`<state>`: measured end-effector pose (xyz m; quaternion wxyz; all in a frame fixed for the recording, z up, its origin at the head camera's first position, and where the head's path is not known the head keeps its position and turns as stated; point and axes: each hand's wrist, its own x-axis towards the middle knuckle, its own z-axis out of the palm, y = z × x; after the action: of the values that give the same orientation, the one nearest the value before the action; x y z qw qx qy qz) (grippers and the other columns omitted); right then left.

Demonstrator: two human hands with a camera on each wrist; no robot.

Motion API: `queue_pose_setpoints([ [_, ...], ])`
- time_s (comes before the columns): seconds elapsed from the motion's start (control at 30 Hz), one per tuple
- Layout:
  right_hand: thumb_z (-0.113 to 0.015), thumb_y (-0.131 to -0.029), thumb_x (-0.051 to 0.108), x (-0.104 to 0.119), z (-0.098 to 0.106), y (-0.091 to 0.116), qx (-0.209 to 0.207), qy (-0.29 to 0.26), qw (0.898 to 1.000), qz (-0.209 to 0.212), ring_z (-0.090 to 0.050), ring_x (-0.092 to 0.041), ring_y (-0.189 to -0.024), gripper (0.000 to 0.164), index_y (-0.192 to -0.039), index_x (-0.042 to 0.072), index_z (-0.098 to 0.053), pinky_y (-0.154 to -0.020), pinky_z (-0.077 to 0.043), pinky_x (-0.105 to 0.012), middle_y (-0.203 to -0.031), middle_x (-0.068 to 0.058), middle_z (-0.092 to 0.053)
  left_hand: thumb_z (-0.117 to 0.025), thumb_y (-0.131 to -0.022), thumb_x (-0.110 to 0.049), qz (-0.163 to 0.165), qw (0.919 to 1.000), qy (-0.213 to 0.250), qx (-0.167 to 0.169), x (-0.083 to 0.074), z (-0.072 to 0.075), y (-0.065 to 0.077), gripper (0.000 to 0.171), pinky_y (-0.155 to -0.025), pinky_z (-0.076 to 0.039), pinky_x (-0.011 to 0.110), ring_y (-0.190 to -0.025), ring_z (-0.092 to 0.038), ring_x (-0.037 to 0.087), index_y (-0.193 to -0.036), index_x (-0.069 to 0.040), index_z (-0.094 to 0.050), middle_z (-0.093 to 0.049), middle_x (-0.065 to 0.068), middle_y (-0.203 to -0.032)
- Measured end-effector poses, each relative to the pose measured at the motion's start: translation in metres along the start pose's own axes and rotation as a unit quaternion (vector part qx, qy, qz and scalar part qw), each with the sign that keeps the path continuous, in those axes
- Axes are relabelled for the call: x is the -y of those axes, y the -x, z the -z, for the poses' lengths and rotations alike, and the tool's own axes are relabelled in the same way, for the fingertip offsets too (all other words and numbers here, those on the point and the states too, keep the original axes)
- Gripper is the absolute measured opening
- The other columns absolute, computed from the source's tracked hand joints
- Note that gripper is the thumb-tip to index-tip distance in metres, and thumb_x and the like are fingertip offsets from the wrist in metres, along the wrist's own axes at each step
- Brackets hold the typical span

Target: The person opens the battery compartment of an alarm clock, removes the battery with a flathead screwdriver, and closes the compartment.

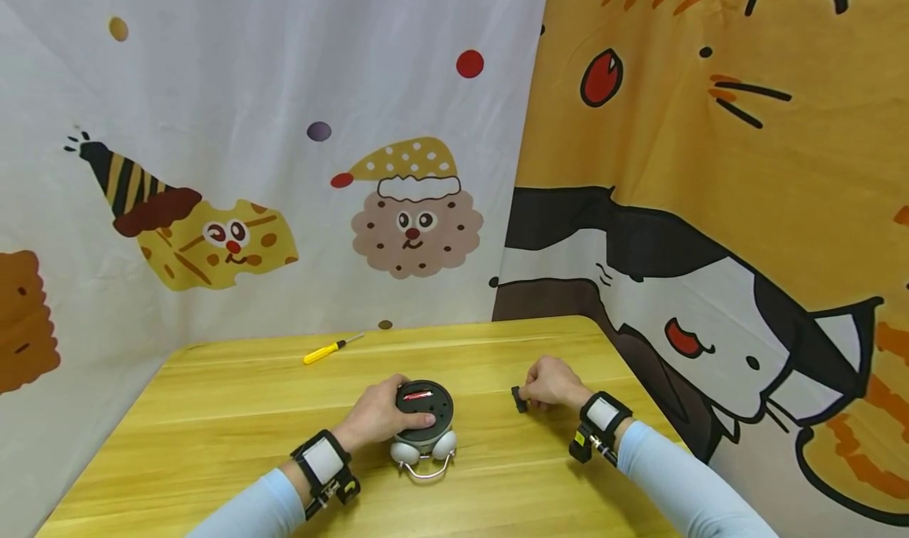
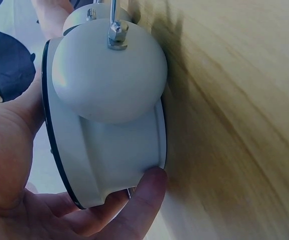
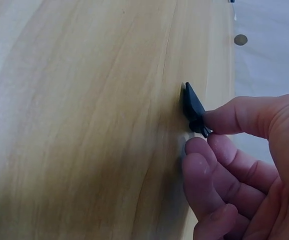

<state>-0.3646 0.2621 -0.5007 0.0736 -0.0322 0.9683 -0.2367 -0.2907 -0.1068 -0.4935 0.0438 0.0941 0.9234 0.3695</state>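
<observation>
A twin-bell alarm clock [image 1: 424,410] lies face down on the table, its black back upward and its bells and wire handle toward me. In its open battery compartment sits a red battery [image 1: 417,395]. My left hand [image 1: 378,413] grips the clock's side, the thumb across the back and fingers around the rim; the left wrist view shows the white casing and bell [image 2: 109,72] close up. To the right, my right hand [image 1: 553,382] pinches a small black battery cover [image 1: 519,400] between thumb and fingers, at the table surface. In the right wrist view the cover [image 3: 192,105] appears edge-on.
A yellow-handled screwdriver [image 1: 324,353] lies toward the back of the wooden table [image 1: 234,427], left of the clock. Behind the table hangs a printed cloth [image 1: 284,72] with cartoon figures, and another orange one stands at the right.
</observation>
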Motion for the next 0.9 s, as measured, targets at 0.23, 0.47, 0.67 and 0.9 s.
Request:
queue_pose_setpoints([
  [0.23,-0.089,-0.093,0.026,-0.0011,0.0002,0.0032,-0.010,-0.023,1.000,-0.002,-0.069,-0.018,-0.057,0.029,-0.070,0.015,-0.076,-0.055,-0.040,-0.027,-0.062,0.001,-0.072,-0.100,-0.083,-0.053,0.005,1.0000,-0.002,0.002,-0.0006,0.0000,0.0003,0.084,-0.101,-0.063,0.052,-0.118,-0.075,0.029,-0.144,-0.005,-0.066,-0.078,0.016,-0.132],
  [0.47,-0.089,-0.091,0.025,-0.0004,0.0014,0.0037,-0.027,-0.028,0.999,0.013,-0.068,-0.019,-0.056,0.028,-0.069,0.015,-0.074,-0.055,-0.038,-0.027,-0.063,0.000,-0.073,-0.100,-0.083,-0.053,0.005,1.0000,-0.005,-0.001,-0.0020,0.0003,0.0003,0.084,-0.100,-0.063,0.052,-0.117,-0.076,0.029,-0.144,-0.005,-0.066,-0.078,0.016,-0.132],
  [0.67,-0.090,-0.091,0.028,0.0007,0.0007,0.0010,-0.027,-0.032,0.999,0.016,-0.066,-0.018,-0.056,0.032,-0.067,0.017,-0.071,-0.056,-0.038,-0.028,-0.062,0.000,-0.071,-0.099,-0.083,-0.053,0.007,1.0000,-0.004,0.002,-0.0022,0.0003,0.0004,0.086,-0.101,-0.063,0.053,-0.120,-0.075,0.031,-0.147,-0.005,-0.065,-0.078,0.017,-0.134],
  [0.9,-0.089,-0.091,0.028,0.0057,0.0028,0.0020,-0.026,-0.032,0.999,0.033,-0.065,-0.017,-0.056,0.028,-0.070,0.017,-0.073,-0.054,-0.037,-0.026,-0.064,-0.002,-0.073,-0.099,-0.084,-0.054,0.006,1.0000,-0.007,0.000,-0.0021,0.0004,0.0004,0.088,-0.101,-0.063,0.053,-0.119,-0.075,0.031,-0.148,-0.005,-0.064,-0.078,0.018,-0.135],
])
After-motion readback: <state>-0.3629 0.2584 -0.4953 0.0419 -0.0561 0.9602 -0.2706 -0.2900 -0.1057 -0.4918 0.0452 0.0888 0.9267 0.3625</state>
